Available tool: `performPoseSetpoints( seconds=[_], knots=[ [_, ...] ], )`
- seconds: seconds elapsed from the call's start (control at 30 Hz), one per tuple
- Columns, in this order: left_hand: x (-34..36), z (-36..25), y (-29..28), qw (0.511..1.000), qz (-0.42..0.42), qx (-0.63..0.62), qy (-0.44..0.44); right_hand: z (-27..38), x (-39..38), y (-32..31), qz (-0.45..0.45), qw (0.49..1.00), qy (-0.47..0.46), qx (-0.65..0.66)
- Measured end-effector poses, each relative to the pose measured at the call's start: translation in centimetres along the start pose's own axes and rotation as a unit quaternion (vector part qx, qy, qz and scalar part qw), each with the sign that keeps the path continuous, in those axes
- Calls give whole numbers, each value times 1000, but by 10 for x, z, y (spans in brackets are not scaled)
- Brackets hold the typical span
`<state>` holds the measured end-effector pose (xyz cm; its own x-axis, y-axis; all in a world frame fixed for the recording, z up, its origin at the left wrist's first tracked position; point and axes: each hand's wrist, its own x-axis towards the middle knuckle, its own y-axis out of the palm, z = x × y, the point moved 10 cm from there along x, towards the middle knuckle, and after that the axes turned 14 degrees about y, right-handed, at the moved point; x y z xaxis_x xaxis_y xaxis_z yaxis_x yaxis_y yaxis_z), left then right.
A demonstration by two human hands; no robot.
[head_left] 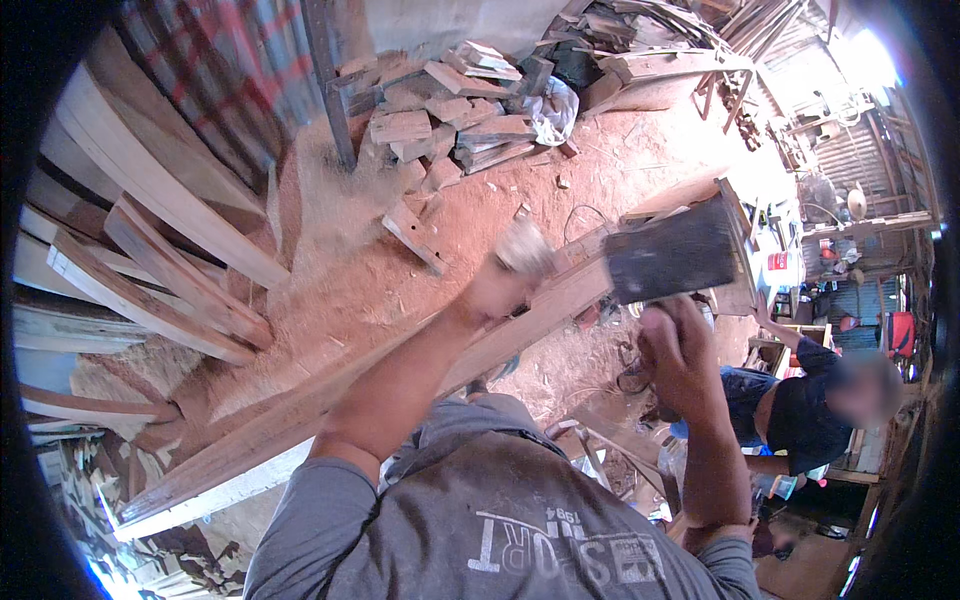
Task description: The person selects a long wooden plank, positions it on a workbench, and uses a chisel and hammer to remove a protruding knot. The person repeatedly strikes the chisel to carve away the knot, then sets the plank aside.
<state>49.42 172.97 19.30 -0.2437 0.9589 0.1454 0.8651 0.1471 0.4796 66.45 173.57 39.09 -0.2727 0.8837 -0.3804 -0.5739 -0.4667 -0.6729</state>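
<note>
My left hand reaches over a long wooden beam that runs diagonally in front of me. It is closed and blurred, with a pale, smeared object at its far side whose kind I cannot tell. To the right, my right hand is closed below a broad dark rectangular block, which appears to be in its grip. The block's handle, if it has one, is hidden by the fingers. It hangs over the beam's right part, apart from my left hand.
Curved timber pieces lean at the left. Stacked offcuts lie at the back beside a white plastic bag. A wood piece with holes rests on the dusty floor. Another person is at the right, near cluttered shelves.
</note>
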Motion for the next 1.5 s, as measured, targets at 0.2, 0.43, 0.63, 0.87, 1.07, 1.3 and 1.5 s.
performPoseSetpoints(
  seconds=[0.2, 0.43, 0.63, 0.87, 1.07, 1.3, 1.5],
  knots=[
    [6, -25, -17, 999, -33, 8, -30, -36, -12, -20, -23, 979, 69, 191],
    [6, -44, 0, 993, 24, 112, -40, -76, -15, -22, -24, 974, 142, 178],
    [6, -30, 6, 991, 48, 115, -39, -67, -8, -11, -9, 967, 148, 210],
    [0, -23, 26, 996, 67, 45, 35, -36, 2, -9, 0, 988, 55, 147],
    [-8, -39, 58, 972, 156, 92, 151, -9, 2, -25, -48, 990, -4, 130],
    [4, -34, 45, 973, 104, -13, 207, -3, 18, 15, 30, 977, 18, -211],
    [19, -45, -7, 992, 20, 126, -8, -15, 6, 2, 46, 990, 84, 102]
  ],
)
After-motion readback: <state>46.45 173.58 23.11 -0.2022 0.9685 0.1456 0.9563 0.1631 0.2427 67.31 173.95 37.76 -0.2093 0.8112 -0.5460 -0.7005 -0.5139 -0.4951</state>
